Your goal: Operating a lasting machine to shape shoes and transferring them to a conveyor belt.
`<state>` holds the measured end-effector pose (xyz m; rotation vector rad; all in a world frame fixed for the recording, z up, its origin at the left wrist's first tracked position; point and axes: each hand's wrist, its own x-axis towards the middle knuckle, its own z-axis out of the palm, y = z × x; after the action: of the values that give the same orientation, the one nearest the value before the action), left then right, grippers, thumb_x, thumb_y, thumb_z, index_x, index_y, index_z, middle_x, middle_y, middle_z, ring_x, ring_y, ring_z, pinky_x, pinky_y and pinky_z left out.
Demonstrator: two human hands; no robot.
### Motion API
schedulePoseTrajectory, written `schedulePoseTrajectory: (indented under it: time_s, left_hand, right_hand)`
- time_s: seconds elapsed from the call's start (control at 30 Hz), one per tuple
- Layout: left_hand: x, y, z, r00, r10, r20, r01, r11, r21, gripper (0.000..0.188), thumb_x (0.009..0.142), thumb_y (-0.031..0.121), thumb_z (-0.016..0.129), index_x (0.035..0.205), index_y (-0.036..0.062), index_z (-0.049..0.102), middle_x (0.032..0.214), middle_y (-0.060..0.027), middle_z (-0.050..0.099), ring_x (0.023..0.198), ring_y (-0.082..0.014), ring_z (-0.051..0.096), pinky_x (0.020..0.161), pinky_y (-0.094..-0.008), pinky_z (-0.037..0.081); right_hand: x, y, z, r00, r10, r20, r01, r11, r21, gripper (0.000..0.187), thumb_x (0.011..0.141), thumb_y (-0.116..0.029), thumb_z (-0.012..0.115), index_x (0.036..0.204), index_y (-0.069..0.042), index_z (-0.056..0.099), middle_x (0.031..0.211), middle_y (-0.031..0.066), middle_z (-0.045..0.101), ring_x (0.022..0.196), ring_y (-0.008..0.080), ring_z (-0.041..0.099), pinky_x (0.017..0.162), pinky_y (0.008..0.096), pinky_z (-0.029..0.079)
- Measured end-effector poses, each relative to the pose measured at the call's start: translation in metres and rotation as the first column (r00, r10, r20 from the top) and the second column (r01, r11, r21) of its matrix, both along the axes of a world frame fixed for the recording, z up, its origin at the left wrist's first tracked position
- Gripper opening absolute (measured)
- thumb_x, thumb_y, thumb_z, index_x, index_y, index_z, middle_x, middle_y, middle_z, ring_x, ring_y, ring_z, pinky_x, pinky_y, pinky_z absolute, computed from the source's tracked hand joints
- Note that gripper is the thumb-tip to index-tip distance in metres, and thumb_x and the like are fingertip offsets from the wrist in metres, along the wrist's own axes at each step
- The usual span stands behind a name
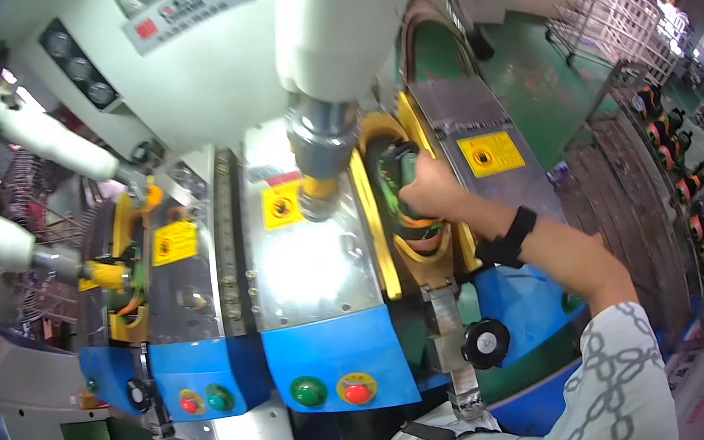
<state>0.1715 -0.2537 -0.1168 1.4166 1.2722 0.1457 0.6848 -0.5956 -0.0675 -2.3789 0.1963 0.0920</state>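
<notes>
A dark shoe (401, 186) with green and orange parts sits in the right-hand station of a pressing machine, between two yellow side plates. My right hand (433, 189), with a black band on its wrist, reaches in from the right. Its fingers are closed on the shoe's upper part, and the fingertips are partly hidden. An orange and dark end of the shoe shows just below the hand. Left of the shoe hangs a metal press cylinder (325, 143) with a yellow collar. My left hand is out of view.
Green (309, 391) and red (356, 389) buttons sit on the blue front panel. A black knob (486, 343) juts out below the shoe. The left station holds another shoe (136, 273) among yellow parts. At right, a rack carries several shoes (696, 182); a wire cart (611, 12) stands behind.
</notes>
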Motion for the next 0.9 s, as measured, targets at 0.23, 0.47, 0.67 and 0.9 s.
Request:
schedulePoseTrajectory:
  time_s: [0.23,0.47,0.67,0.9]
  left_hand:
    - [0.021,0.035,0.0,0.998,0.016,0.066,-0.008,0.992,-0.124,0.048,0.085,0.019,0.056,0.126,-0.0008,0.04,0.122,-0.0207,0.053,0.101,-0.0331,0.06,0.082,-0.04,0.053]
    - [0.017,0.095,-0.03,0.935,0.252,0.249,-0.061,0.808,-0.586,0.052,0.079,0.01,0.057,0.129,0.0043,0.045,0.117,-0.0184,0.057,0.108,-0.0358,0.058,0.091,-0.0509,0.051]
    - [0.006,0.145,-0.082,0.992,0.067,0.102,-0.042,0.971,-0.235,0.059,0.077,0.009,0.062,0.133,0.004,0.041,0.118,-0.0182,0.056,0.109,-0.0346,0.057,0.091,-0.0466,0.049]
    - [0.018,0.169,-0.117,0.978,-0.158,0.137,0.116,0.955,0.272,0.058,0.076,0.007,0.067,0.128,0.003,0.041,0.115,-0.0173,0.056,0.103,-0.0307,0.059,0.083,-0.0433,0.052]
  right_hand:
    - [-0.01,0.004,-0.065,0.981,-0.098,0.166,0.109,0.992,-0.058,0.041,0.069,-0.01,0.06,0.101,0.012,0.046,0.09,0.0345,0.061,0.09,0.0486,0.061,0.083,0.0462,0.05]
    - [-0.109,0.07,0.017,0.888,0.097,0.449,0.003,0.976,-0.218,0.068,0.078,-0.015,0.063,0.133,0.01,0.033,0.127,0.0301,0.046,0.12,0.0426,0.045,0.103,0.0449,0.038]
    - [-0.204,0.235,-0.029,0.66,0.62,0.424,-0.534,0.784,-0.315,0.076,0.08,-0.038,0.063,0.137,0.006,0.038,0.144,0.0307,0.03,0.137,0.0429,0.026,0.106,0.063,0.025]
    - [-0.265,0.249,-0.033,0.677,0.65,0.346,-0.565,0.76,-0.322,0.079,0.084,-0.037,0.062,0.142,0.005,0.028,0.15,0.0295,0.019,0.14,0.0433,0.02,0.108,0.0652,0.016]
